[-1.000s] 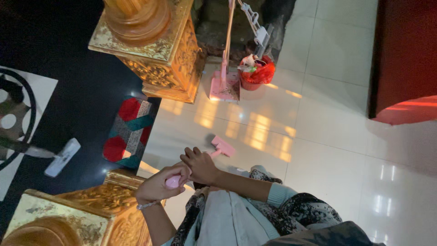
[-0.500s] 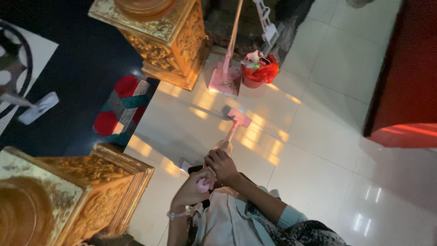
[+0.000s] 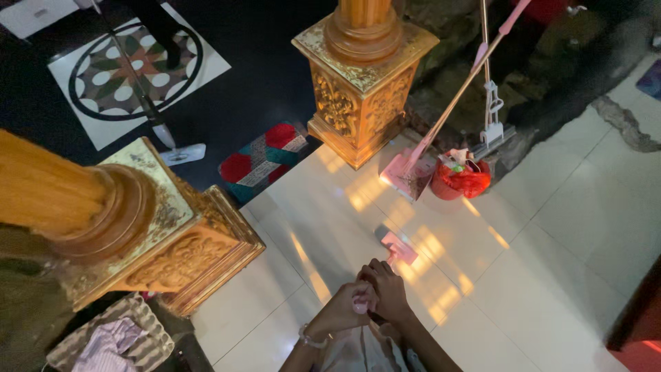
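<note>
Pink broom head (image 3: 399,246) on glossy white floor tiles (image 3: 551,227). Pink dustpan (image 3: 407,173); red bucket (image 3: 460,180). Gold carved pedestals (image 3: 361,89). Mat (image 3: 265,160) in red, teal and grey geometric blocks.

Dim indoor shot, warm tint overall. Patches of warm light fall across the glossy white floor tiles (image 3: 551,227), with glare streaks just beside the pink broom head (image 3: 398,246). The upper dark floor (image 3: 261,76) is nearly black and detail is lost. Gold pillar bases (image 3: 361,83) catch soft highlights. Hands (image 3: 372,303) are underexposed and slightly soft. Edges are noisy and dark, the bottom-left corner murky.
</note>
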